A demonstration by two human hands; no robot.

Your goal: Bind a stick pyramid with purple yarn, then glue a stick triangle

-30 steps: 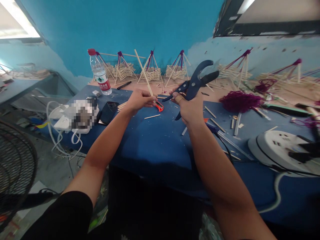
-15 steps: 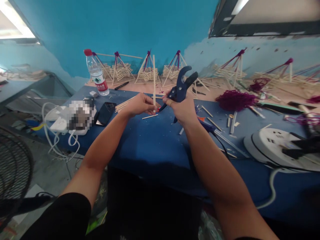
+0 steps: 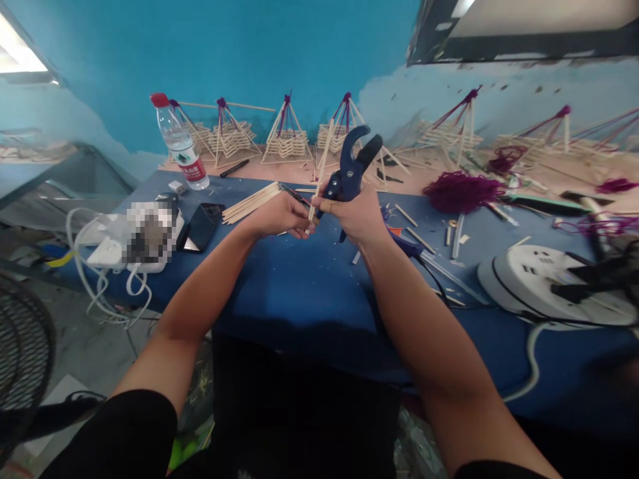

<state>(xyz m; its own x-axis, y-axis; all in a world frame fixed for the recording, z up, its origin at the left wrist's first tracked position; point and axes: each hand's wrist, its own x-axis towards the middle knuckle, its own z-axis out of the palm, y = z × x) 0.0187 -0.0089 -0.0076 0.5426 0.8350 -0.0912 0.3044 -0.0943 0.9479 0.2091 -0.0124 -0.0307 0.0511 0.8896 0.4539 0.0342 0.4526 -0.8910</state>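
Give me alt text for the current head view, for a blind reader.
A person's left hand holds a pale stick near its lower end; the right hand, close beside it, holds dark blue cutters. Behind them, a row of purple-topped stick frames stands before a blue wall, with a water bottle at left.

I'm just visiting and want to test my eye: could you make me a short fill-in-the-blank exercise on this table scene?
As pictured, the cutters are to the ____ of the left hand.
The colour of the cap on the bottle is ____.
The colour of the yarn heap is ____.

Missing words: right; red; purple.
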